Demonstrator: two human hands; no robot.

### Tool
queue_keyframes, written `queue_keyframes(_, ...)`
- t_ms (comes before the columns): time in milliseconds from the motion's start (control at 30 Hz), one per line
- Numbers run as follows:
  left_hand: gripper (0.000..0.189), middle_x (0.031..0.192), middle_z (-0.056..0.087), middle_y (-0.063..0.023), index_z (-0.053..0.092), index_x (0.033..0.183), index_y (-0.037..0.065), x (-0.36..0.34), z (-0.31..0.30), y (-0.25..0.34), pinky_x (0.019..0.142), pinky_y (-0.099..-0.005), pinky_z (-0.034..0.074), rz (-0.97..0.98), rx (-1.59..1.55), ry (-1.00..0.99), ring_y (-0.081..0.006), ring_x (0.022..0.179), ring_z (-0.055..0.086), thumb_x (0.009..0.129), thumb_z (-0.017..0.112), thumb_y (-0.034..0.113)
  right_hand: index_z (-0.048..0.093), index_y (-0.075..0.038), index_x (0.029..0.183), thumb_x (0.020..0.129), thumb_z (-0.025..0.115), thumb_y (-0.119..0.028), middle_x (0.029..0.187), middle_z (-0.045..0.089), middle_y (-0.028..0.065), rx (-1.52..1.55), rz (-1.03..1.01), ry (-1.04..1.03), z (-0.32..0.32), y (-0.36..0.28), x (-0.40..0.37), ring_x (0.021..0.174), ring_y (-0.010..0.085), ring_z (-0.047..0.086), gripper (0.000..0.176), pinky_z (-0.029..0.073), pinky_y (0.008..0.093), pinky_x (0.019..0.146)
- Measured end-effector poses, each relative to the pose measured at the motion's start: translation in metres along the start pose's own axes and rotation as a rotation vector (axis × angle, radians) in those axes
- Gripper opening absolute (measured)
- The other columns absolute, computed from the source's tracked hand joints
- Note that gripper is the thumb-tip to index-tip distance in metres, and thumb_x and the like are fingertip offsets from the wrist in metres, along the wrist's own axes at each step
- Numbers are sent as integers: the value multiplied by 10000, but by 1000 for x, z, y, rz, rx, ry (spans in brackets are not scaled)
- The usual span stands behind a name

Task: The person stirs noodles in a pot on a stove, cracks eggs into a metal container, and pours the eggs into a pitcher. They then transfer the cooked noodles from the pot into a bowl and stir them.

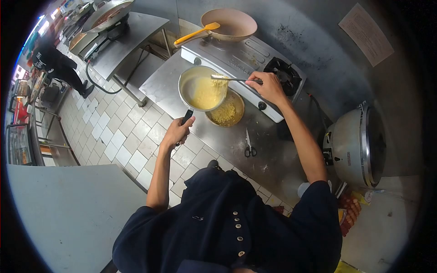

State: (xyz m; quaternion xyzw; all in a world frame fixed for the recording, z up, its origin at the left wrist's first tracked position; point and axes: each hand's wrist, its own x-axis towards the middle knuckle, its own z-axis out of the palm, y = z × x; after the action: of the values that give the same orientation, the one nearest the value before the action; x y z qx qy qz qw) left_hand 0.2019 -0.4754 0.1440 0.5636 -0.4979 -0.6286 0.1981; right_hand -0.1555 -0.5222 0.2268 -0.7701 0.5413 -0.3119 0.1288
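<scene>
My left hand (178, 131) is closed round the black handle of a saucepan (185, 93), which is tilted over a round bowl (236, 119). Pale yellow liquid shows inside the pan. In my right hand (268, 87) is a slim, dark utensil (236, 79), held level across the pan's right rim. Curly noodles (221, 86) hang from its tip at that rim. More noodles (224, 113) lie in the bowl, which the pan partly covers in this view.
Scissors (250, 144) lie on the steel table (227, 148). Behind is a gas stove (246, 59) with a frying pan (234, 22) and yellow spatula (198, 33). A large cooker (348, 143) stands right. A person (57, 61) stands far left; a grey surface (68, 204) is near left.
</scene>
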Motion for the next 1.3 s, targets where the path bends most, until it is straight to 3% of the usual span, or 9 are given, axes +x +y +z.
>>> queue_keyframes(400, 451, 545, 390, 50, 534, 853, 23, -5, 0, -2, 334, -246, 267, 5, -29, 16, -59, 383, 342, 956, 612, 455, 697, -34, 871, 845, 719, -288, 800, 693, 148, -32, 6, -63, -35, -11, 9, 758, 336, 669, 257, 496, 378, 695)
queue_keyframes(633, 462, 551, 421, 24, 492, 774, 59, -11, -9, -10, 343, -255, 319, 17, -21, 55, -74, 385, 398, 933, 634, 468, 704, -67, 898, 832, 725, -282, 835, 701, 160, -292, 118, -242, -55, -9, 6, 818, 358, 672, 226, 502, 412, 717)
queue_keyframes(700, 433, 539, 409, 37, 514, 816, 44, -11, -8, -10, 332, -249, 291, 9, -8, 64, -66, 381, 369, 959, 609, 443, 707, -78, 911, 814, 741, -297, 844, 699, 168, -409, 84, -315, -36, -6, 10, 839, 365, 671, 242, 510, 451, 743)
queue_keyframes(867, 442, 538, 405, 37, 528, 828, 25, -12, -6, -11, 327, -251, 274, -2, -25, 62, -65, 366, 349, 954, 621, 439, 727, -25, 826, 787, 692, -133, 843, 712, 172, -820, -176, -544, 3, -32, 38, 846, 332, 701, 119, 553, 421, 735)
queue_keyframes(1000, 470, 567, 447, 5, 512, 761, 36, -9, -7, -15, 337, -263, 313, -12, -29, 35, -80, 376, 411, 937, 629, 456, 733, -33, 791, 778, 648, -64, 839, 719, 158, -909, -268, -530, -9, -74, 61, 835, 318, 713, 92, 562, 410, 719)
queue_keyframes(1100, 481, 557, 442, 11, 509, 760, 41, -10, -4, -13, 335, -265, 313, -6, 17, 45, -78, 374, 407, 935, 623, 474, 734, -26, 816, 742, 691, -70, 842, 719, 160, -874, -243, -589, -31, -99, 81, 843, 323, 712, 96, 561, 408, 723)
queue_keyframes(1133, 469, 555, 431, 19, 516, 783, 34, -12, -3, -10, 336, -261, 302, -9, 14, 43, -74, 376, 391, 942, 619, 463, 725, 0, 846, 753, 752, -140, 884, 717, 182, -824, -155, -683, -34, -102, 90, 880, 331, 705, 170, 555, 413, 754)
queue_keyframes(1233, 464, 551, 420, 30, 522, 802, 30, -15, 0, -6, 337, -254, 294, -10, 8, 37, -70, 379, 376, 949, 612, 461, 704, 16, 822, 747, 807, -271, 851, 698, 203, -704, -35, -687, -23, -90, 108, 885, 370, 683, 313, 534, 444, 781)
queue_keyframes(1300, 499, 554, 444, 15, 509, 746, 49, -11, 0, -9, 337, -259, 322, 6, 16, 30, -78, 377, 412, 932, 613, 500, 704, 28, 902, 817, 757, -361, 920, 697, 232, -632, 0, -653, 2, -59, 116, 927, 385, 674, 402, 528, 456, 817)
